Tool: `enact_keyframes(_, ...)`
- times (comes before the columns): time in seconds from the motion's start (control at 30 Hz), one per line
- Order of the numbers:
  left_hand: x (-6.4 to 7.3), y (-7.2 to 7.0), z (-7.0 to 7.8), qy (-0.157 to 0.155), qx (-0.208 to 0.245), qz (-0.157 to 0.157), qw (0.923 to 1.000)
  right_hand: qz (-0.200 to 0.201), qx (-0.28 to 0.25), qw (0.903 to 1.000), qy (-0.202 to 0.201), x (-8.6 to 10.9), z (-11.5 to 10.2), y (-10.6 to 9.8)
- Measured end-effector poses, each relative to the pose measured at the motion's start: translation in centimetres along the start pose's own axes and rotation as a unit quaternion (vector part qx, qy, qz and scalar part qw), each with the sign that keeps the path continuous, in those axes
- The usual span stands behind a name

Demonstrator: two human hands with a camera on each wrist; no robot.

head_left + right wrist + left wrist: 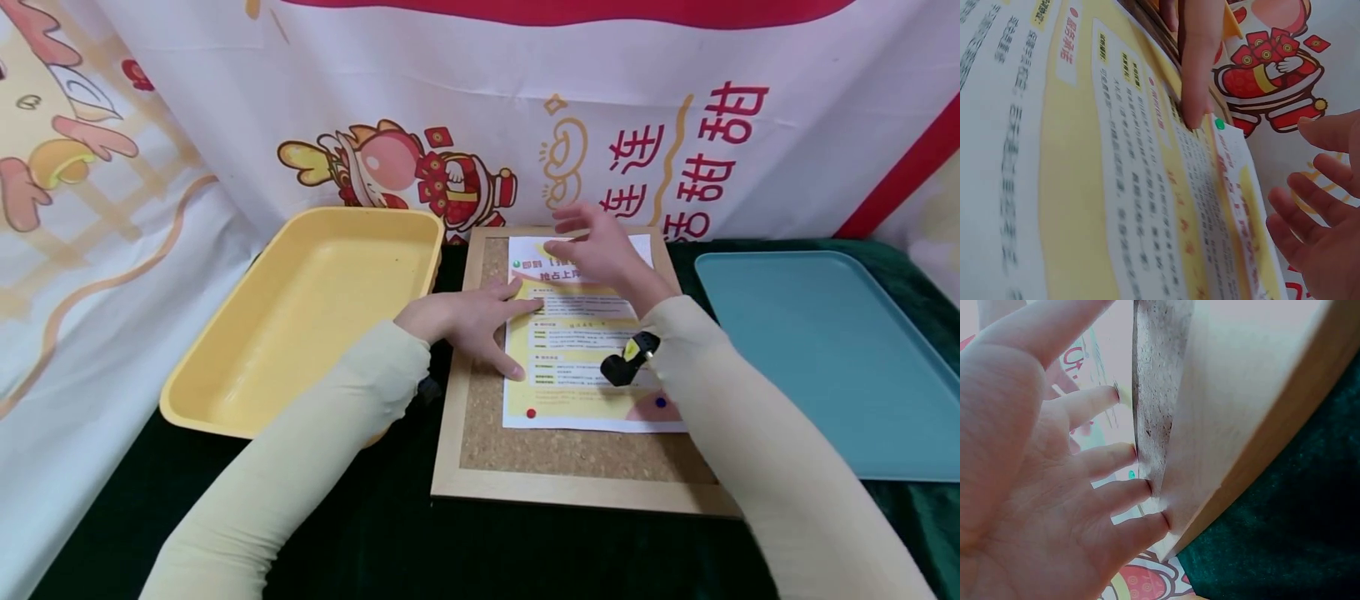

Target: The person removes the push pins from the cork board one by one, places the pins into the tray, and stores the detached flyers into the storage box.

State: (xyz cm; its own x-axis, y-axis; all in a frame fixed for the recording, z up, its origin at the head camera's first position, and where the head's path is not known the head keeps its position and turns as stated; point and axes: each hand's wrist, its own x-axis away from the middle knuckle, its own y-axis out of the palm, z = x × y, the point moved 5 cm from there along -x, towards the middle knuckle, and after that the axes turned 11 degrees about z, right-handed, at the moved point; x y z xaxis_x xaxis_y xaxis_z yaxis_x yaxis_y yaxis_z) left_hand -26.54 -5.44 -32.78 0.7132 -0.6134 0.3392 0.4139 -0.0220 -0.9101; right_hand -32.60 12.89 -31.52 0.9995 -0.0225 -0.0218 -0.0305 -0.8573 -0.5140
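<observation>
head view: sheet [573, 337] on board [570, 458]
left hand [476, 321]: fingers spread, on sheet at nine o'clock
right hand [600, 250]: fingers loose, over sheet's twelve o'clock
red pin [531, 413]: seven o'clock

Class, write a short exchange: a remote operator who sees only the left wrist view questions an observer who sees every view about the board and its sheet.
Operator: My view misses the lower edge of the sheet. Is anything there?
Observer: Yes, the head view shows a red dot and a blue dot near it, apparently pins.
Operator: And what lies beside the board, on the person's right?
Observer: A blue tray, seen in the head view.
</observation>
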Motion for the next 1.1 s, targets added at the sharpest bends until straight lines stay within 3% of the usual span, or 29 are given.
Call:
enact_keyframes(0.43, 0.1, 0.1, 0.0, 0.001, 0.007, -0.007, 1.0000, -0.032, -0.035, 0.9984, 0.031, -1.0, 1.6, 3.0)
enact_keyframes(0.7, 0.2, 0.1, -0.1, 0.000, 0.002, -0.009, 1.0000, -0.034, -0.062, 0.9975, 0.007, -1.5, 2.1, 4.3)
enact_keyframes(0.87, 0.2, 0.2, -0.2, 0.001, -0.004, -0.010, 0.9999, -0.021, -0.052, 0.9984, 0.007, -1.5, 2.4, 4.5)
enact_keyframes(1.1, 0.1, 0.3, -0.1, -0.002, 0.003, -0.014, 0.9999, -0.014, -0.026, 0.9987, 0.041, -1.4, 2.4, 4.3)
